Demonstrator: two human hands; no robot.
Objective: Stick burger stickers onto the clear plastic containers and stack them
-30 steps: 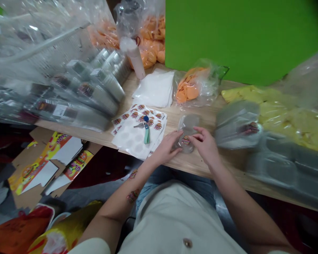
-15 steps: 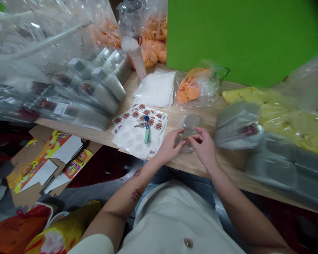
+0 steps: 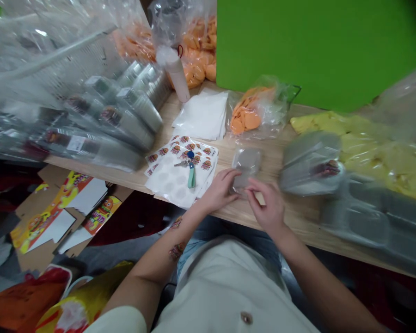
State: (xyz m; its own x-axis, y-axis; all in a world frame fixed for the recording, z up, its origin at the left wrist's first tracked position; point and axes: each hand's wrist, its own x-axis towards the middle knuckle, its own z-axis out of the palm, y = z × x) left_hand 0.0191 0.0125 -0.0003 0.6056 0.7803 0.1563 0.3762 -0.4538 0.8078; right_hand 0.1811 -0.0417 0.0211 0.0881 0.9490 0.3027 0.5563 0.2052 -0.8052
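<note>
A small clear plastic clamshell container [image 3: 245, 164] lies open on the wooden table [image 3: 284, 217] near its front edge. My left hand [image 3: 219, 188] holds its near left side with curled fingers. My right hand [image 3: 267, 205] is at its near right side, fingers pinched together at the rim; the round sticker seen earlier is hidden under them. To the left lie sticker sheets [image 3: 182, 167] printed with burger pictures, with a key on a green strap [image 3: 190, 170] on top.
Bags of stacked clear containers [image 3: 100, 115] fill the left. Bags of orange pieces [image 3: 249, 115] and yellow pieces [image 3: 377, 148], white sheets [image 3: 203, 114] and a white bottle [image 3: 176, 74] stand behind. Stacked trays [image 3: 360, 203] lie right. A green board [image 3: 315, 46] rises at the back. Printed cardboard [image 3: 58, 212] lies on the floor.
My right hand has drawn back towards me and to the near right of the container, covering the round sticker that showed on it before. The left hand has barely moved.
</note>
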